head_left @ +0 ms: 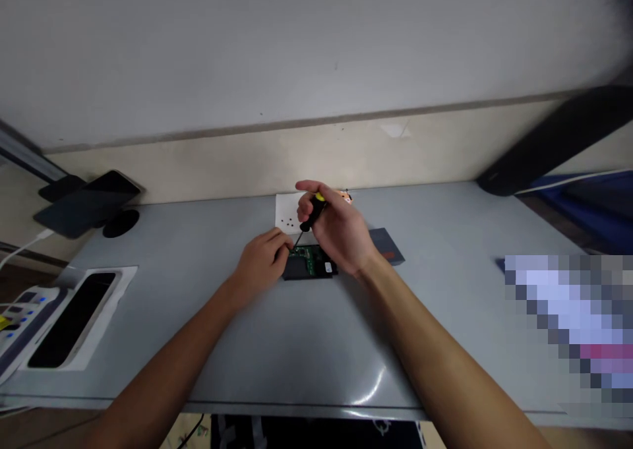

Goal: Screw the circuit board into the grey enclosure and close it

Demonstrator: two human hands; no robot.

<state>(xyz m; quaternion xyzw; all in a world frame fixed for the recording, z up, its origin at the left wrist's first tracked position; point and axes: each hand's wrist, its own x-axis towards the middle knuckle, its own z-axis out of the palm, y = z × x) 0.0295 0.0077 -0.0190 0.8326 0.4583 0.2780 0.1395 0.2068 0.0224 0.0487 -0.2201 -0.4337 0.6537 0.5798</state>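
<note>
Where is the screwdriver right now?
In the head view, the screwdriver is near the centre, in the right hand, pointing down toward the green circuit board, close to the left hand.

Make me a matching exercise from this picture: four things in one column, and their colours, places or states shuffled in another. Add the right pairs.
Things
1. Screwdriver
2. Circuit board
3. Small dark pieces
4. Dark-screened device

Matches
A. On a white sheet near the wall
B. Tilted up at the table's left side
C. Gripped in the right hand
D. Green

Pairs: 1-C, 2-D, 3-A, 4-B
</note>
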